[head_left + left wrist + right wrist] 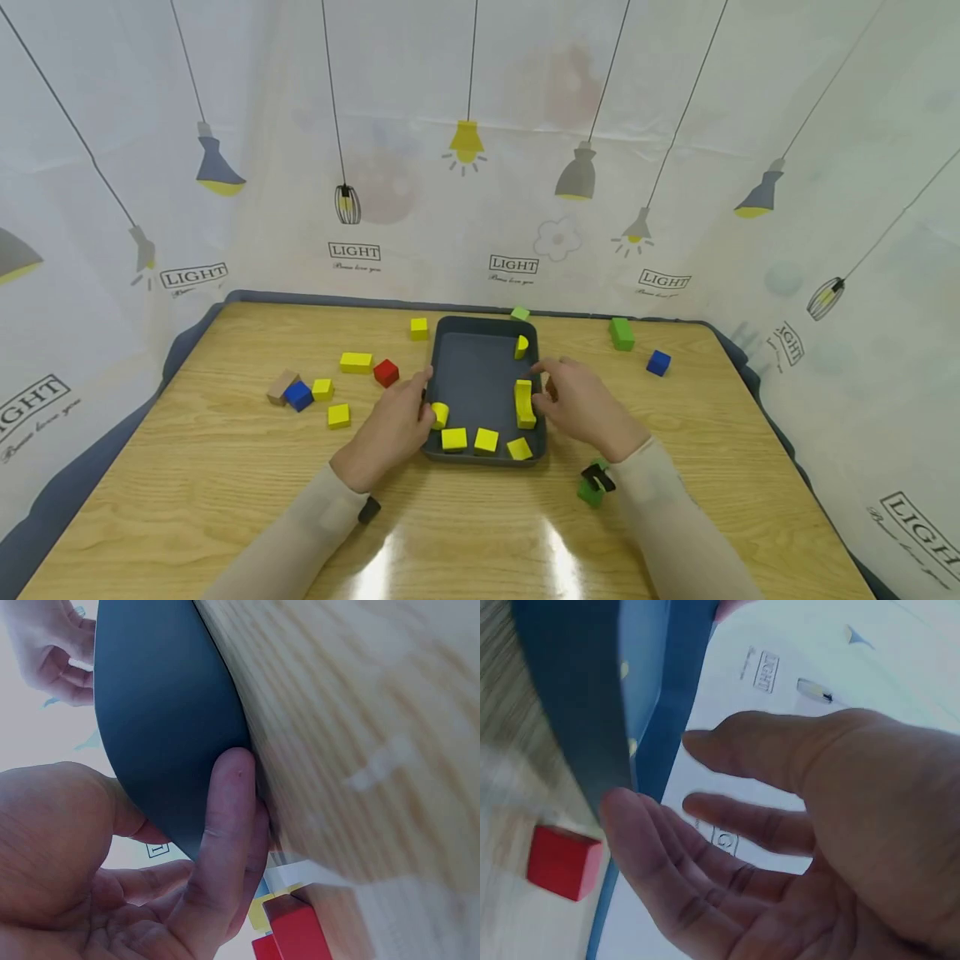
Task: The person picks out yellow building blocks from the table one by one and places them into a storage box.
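A dark grey rectangular tray (pixel 474 367) stands on the table, with several yellow blocks inside. Among these are an arch-shaped block (pixel 524 405) along the right wall and a half-round block (pixel 522 347) near the far right corner. My left hand (pixel 393 425) grips the tray's left wall, thumb over the rim; in the left wrist view its fingers (pixel 229 802) lie against the outside wall. At the right wall is my right hand (pixel 588 407). In the right wrist view its loosely bent fingertips touch the tray edge, with the thumb (pixel 742 746) held apart.
Left of the tray lie yellow blocks (pixel 356 362), a red block (pixel 386 372), a blue block (pixel 298 396) and a brown block (pixel 282 387). Green (pixel 622 333) and blue (pixel 658 362) blocks lie at the right. More green (pixel 590 493) shows beside my right wrist.
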`<state>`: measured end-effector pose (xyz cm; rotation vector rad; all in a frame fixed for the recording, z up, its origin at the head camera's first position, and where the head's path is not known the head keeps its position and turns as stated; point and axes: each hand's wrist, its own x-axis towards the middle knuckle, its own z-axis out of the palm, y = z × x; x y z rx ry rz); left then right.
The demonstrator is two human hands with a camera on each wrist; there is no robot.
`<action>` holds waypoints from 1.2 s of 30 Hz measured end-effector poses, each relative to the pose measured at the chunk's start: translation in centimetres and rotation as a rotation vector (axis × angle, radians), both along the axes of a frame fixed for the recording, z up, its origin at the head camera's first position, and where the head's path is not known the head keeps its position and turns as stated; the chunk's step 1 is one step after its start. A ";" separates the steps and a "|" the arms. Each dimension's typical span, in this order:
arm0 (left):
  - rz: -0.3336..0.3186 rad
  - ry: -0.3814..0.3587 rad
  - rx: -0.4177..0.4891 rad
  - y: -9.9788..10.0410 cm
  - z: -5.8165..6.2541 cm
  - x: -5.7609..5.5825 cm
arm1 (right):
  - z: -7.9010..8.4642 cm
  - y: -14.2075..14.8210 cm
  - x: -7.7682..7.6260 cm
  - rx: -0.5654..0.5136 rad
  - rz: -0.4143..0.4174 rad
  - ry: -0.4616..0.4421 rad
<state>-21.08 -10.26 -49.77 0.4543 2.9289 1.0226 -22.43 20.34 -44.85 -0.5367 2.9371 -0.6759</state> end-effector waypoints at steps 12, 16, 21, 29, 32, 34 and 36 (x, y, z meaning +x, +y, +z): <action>0.000 0.003 -0.008 0.3 0.3 -0.4 | -1.1 1.3 -0.8 -0.024 -0.032 -0.100; 0.003 0.001 -0.015 0.4 0.3 -0.6 | -1.7 1.4 -1.1 -0.060 -0.023 -0.109; -0.002 -0.004 -0.011 0.4 0.5 -0.7 | -2.2 1.3 -1.3 -0.127 -0.044 -0.156; 0.017 -0.059 0.003 -0.1 1.1 -0.9 | -2.4 1.1 -1.3 -0.195 -0.100 -0.216; 0.042 -0.081 0.018 -0.3 1.2 -1.0 | -2.5 1.0 -1.2 -0.201 -0.116 -0.247; 0.062 -0.072 0.018 -0.5 1.2 -1.2 | -2.6 0.9 -1.0 -0.203 -0.118 -0.259; 0.070 -0.043 0.015 -0.6 1.4 -1.4 | -2.6 0.9 -0.9 -0.206 -0.120 -0.259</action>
